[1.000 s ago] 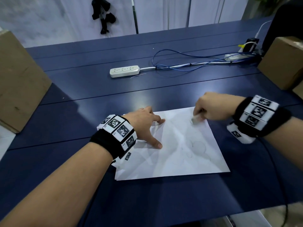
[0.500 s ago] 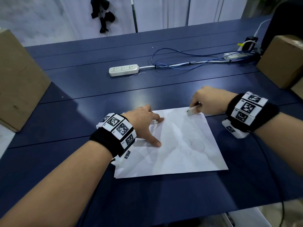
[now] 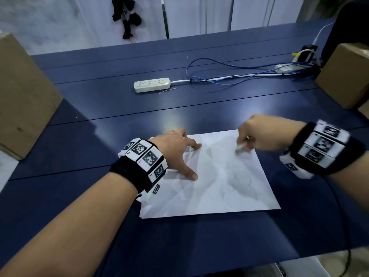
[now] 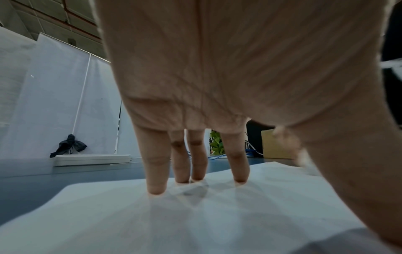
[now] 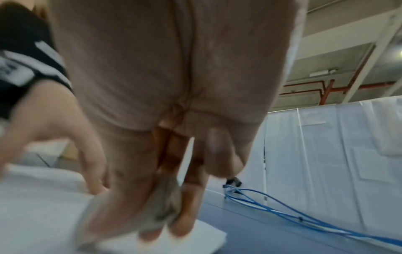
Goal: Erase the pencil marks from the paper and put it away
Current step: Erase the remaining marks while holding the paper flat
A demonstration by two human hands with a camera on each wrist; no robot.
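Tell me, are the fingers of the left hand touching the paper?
Touching. The left wrist view shows the left hand's fingertips planted straight down on the paper, no gap beneath them. The head view agrees.

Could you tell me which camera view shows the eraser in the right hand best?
The right wrist view: the eraser fills the frame there, pinched between the right hand's fingers above the paper, though blurred. In the head view it is only a small grey smear at the fingertips. The left wrist view does not show it clearly.
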